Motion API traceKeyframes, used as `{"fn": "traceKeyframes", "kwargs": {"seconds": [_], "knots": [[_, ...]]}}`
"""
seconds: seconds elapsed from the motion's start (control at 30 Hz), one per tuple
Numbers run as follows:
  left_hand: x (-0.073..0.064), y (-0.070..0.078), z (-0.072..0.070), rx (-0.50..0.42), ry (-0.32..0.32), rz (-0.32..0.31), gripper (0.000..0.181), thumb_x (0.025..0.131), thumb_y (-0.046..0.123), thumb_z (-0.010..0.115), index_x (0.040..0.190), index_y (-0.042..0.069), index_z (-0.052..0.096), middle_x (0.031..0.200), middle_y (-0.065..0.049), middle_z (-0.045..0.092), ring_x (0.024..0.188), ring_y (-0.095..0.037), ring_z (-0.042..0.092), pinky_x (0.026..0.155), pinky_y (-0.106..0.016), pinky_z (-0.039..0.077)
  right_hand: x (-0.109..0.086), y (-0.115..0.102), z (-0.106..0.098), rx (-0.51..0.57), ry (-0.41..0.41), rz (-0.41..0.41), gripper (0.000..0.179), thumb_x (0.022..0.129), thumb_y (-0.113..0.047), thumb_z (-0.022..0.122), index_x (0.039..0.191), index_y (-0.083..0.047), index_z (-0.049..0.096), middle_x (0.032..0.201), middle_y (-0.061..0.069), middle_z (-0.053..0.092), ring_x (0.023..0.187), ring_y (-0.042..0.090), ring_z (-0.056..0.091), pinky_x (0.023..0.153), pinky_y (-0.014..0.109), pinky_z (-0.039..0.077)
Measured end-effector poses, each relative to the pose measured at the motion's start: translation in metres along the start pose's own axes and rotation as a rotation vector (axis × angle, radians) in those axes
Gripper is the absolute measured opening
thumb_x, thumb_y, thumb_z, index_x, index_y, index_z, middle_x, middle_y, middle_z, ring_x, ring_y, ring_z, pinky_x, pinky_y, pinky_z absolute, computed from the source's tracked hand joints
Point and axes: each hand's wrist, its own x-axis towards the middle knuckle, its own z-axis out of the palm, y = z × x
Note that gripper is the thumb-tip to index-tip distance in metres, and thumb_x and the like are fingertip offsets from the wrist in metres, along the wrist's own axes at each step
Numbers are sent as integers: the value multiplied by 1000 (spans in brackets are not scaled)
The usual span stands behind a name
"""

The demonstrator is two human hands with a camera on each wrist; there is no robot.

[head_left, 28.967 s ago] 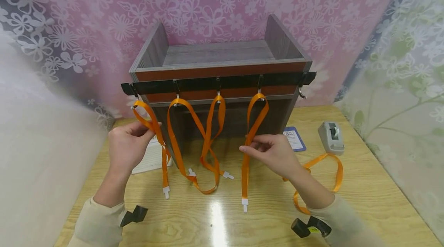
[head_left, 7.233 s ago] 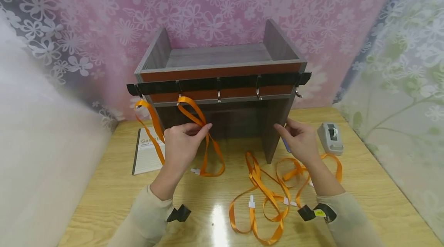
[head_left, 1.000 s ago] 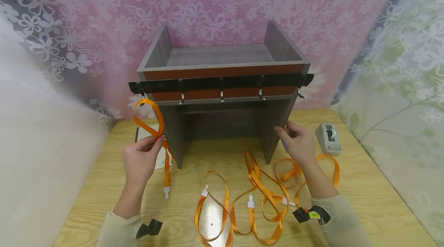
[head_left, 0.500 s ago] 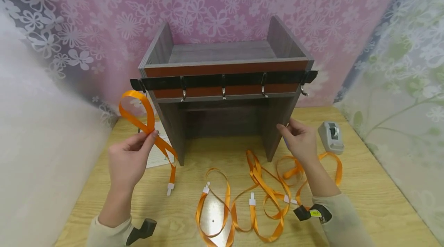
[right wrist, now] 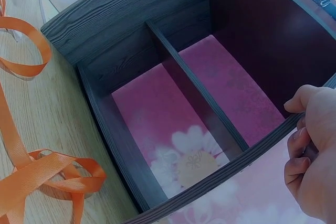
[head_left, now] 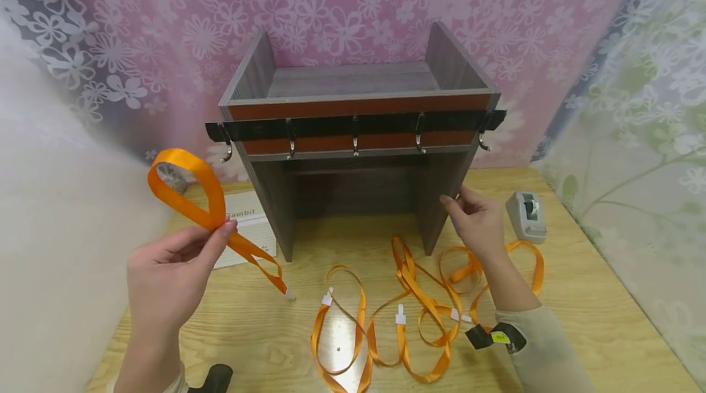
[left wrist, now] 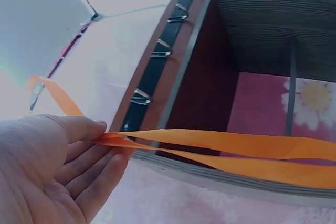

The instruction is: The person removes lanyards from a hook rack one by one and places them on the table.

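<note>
My left hand (head_left: 173,276) pinches an orange lanyard (head_left: 187,206) between thumb and fingers, left of the grey wooden shelf (head_left: 353,80). Its loop stands above the hand, and the white clip end hangs to the right. A black rail (head_left: 322,129) with several bare metal hooks runs across the shelf's front. My right hand (head_left: 478,224) holds the front edge of the shelf's right side panel (head_left: 441,197), thumb on the inner face in the right wrist view. More orange lanyards (head_left: 421,298) with white clips lie loosely overlapped on the table before the shelf.
Behind my left hand lies a printed notepad (head_left: 250,221), partly under the lanyard. A grey tape dispenser (head_left: 526,218) stands on the table (head_left: 595,307) to the right. A flowered wall covering (head_left: 342,0) rises behind, with pale walls at both sides.
Earlier, lanyards hung on several hooks; they now lie on the table. In the last second my left hand took the lanyard off the leftmost hook and drew it left. The right hand stayed put.
</note>
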Motion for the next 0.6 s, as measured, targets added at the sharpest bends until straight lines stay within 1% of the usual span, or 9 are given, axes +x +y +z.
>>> {"fn": "traceKeyframes", "kwargs": {"seconds": [0.1,0.2,0.33,0.37,0.43,0.47,0.6], "knots": [[-3,0,-5,-5,-1,18,7,77,-6,81,83,-3,78,76,21,73,67,-1,72,66,-12,55,0,1,1,2,1,-6,24,90,1,68,68,6,61,50,-8,43,39,1,33,36,27,26],[-6,-5,-7,-7,-22,25,7,77,-7,80,83,-3,78,77,11,76,68,-1,72,68,-13,56,1,2,1,1,5,-9,20,90,1,68,71,6,62,50,-8,43,40,1,32,36,27,25],[-11,-14,-9,10,-45,-28,7,78,-5,81,82,-1,79,76,6,77,66,-2,72,68,-13,55,1,2,2,0,8,-5,17,90,1,68,74,7,65,50,-9,44,40,1,32,36,26,26],[-13,-16,-9,15,-48,-49,7,78,-5,81,82,0,79,76,6,77,66,-3,71,67,-12,55,0,2,2,0,8,-2,17,90,1,68,74,8,64,50,-9,45,40,1,32,36,26,26],[-16,-20,-9,36,-54,-94,8,77,-4,82,81,2,80,74,10,76,64,-3,71,66,-12,54,0,1,2,4,5,4,19,90,1,68,73,8,64,51,-9,45,40,0,33,36,25,27],[-18,-22,-9,44,-63,-109,8,77,-4,82,81,3,80,74,10,76,64,-3,71,66,-12,54,0,1,2,6,4,8,19,90,1,68,73,9,64,51,-9,45,39,0,33,36,25,27],[-24,-31,-9,72,-108,-166,7,79,0,82,83,6,80,76,4,77,67,-4,72,67,-13,55,0,-1,2,-7,7,9,17,91,1,67,76,8,65,50,-8,46,39,0,33,36,24,27]]}}
